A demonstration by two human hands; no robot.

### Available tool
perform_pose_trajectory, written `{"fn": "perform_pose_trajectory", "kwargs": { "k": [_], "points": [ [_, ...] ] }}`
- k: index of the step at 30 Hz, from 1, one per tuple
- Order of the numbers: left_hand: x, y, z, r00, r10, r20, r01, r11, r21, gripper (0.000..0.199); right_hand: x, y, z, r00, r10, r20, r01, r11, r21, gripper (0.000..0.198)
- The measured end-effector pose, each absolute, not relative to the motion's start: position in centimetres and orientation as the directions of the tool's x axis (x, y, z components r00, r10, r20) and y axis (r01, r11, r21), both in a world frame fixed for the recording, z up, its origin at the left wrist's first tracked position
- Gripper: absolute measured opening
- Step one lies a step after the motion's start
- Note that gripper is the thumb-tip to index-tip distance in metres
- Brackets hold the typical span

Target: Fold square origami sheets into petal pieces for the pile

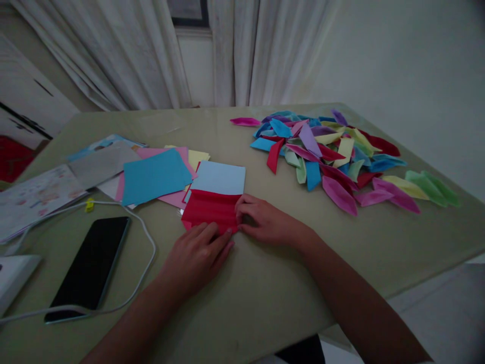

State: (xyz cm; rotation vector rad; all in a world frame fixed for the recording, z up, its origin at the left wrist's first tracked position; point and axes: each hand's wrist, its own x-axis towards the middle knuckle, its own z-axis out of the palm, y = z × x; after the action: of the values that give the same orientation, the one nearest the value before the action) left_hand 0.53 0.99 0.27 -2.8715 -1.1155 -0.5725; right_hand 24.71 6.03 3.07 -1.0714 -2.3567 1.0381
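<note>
A sheet of red paper lies in front of me, creased lengthwise, with its lower left corner folded in. My left hand is closed on the paper's lower edge, fingers curled over it. At the right edge, my right hand pinches the same paper between thumb and fingers. Just beyond, a pale blue sheet touches or overlaps the red one's upper edge; more red shows around its border. What lies under my fingertips is hidden.
Many folded colored paper pieces are heaped at the back right. On the left are a blue sheet over pink and yellow ones, a patterned sheet, a phone and a looping white cable. Curtains hang behind the table.
</note>
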Motion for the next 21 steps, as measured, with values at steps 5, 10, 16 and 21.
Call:
{"fn": "perform_pose_trajectory", "kwargs": {
  "k": [5, 10, 16, 21],
  "points": [
    [0.5, 1.1, 0.2, 0.69, 0.651, 0.316, 0.651, -0.749, 0.122, 0.031, 24.8, 6.2, 3.4, -0.657, 0.752, 0.043, 0.502, 0.479, -0.721, 0.016],
    [0.5, 1.2, 0.5, 0.695, 0.639, 0.329, 0.64, -0.759, 0.124, 0.027, 25.0, 6.3, 3.5, -0.614, 0.789, 0.025, 0.592, 0.481, -0.647, 0.011],
    [0.5, 1.3, 0.8, 0.724, 0.612, 0.317, 0.623, -0.778, 0.079, 0.022, 24.7, 6.2, 2.7, -0.602, 0.798, -0.009, 0.627, 0.466, -0.624, 0.022],
    [0.5, 1.0, 1.1, 0.723, 0.619, 0.306, 0.633, -0.772, 0.066, 0.022, 24.5, 6.1, 2.6, -0.615, 0.789, -0.016, 0.62, 0.47, -0.628, 0.017]
  ]
}}
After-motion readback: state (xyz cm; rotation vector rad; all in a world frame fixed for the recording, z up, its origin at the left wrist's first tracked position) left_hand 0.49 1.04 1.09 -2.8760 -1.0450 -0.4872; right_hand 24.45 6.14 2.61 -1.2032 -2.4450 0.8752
